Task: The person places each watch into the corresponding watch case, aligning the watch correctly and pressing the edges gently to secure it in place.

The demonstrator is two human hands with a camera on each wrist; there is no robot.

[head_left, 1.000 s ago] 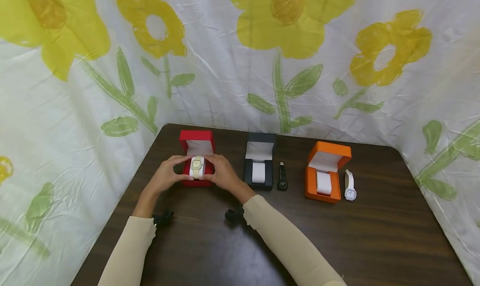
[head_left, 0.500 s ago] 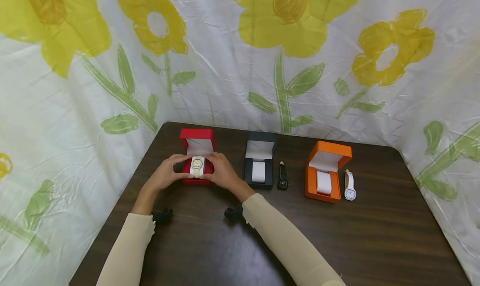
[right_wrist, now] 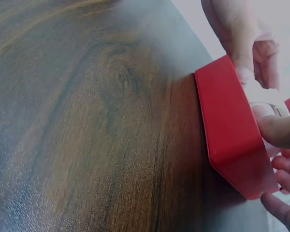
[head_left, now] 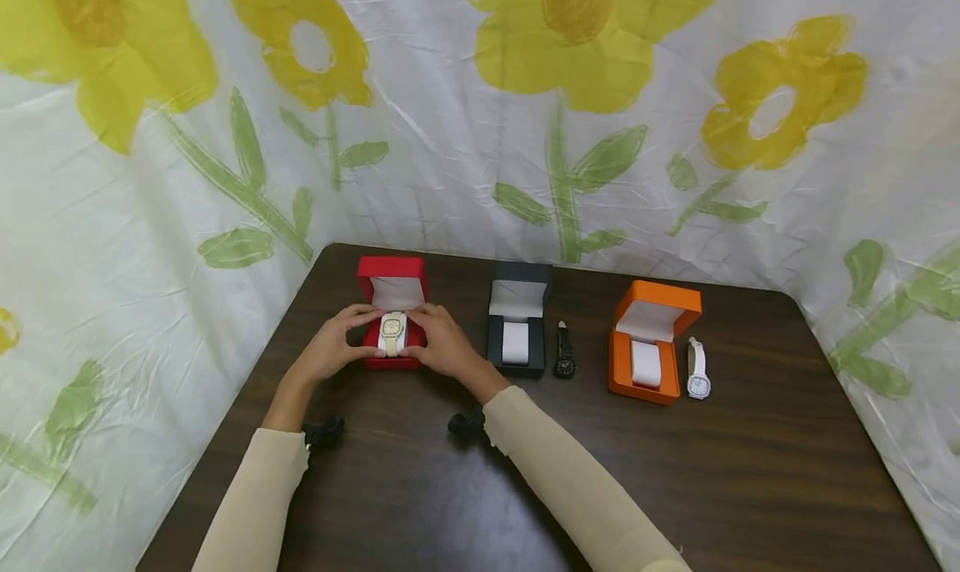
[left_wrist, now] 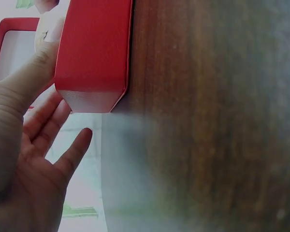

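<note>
In my head view, the left hand [head_left: 335, 341] and the right hand [head_left: 444, 340] face each other, each pinching one side of the padded white cushion [head_left: 404, 338] between a thumb at its near end and fingers at its far end. Round that cushion sits the cream-yellow watch with a squarish dial [head_left: 392, 328]. Both are in the red box with a pale-lined lid [head_left: 392, 363], which stands open; I can't tell whether the cushion is fully seated. My left wrist view shows the lower fingers stretched out past the box's corner.

The box stands near the far left corner of the dark brown wood-grain table [head_left: 750, 472], so I get only a narrow strip behind it before the edge and the white fabric curtain with yellow flowers [head_left: 420, 163]. The table's left edge slants past the left hand. The right wrist runs near the front corner of the open dark grey-blue box [head_left: 516, 372]. Just right of that lies the black watch [head_left: 565, 355], then the open orange box [head_left: 643, 391] with the white-strapped watch [head_left: 698, 372] close beside it. My broadest stretches of wood lie toward the right edge and between the beige-sleeved forearms [head_left: 573, 480].
</note>
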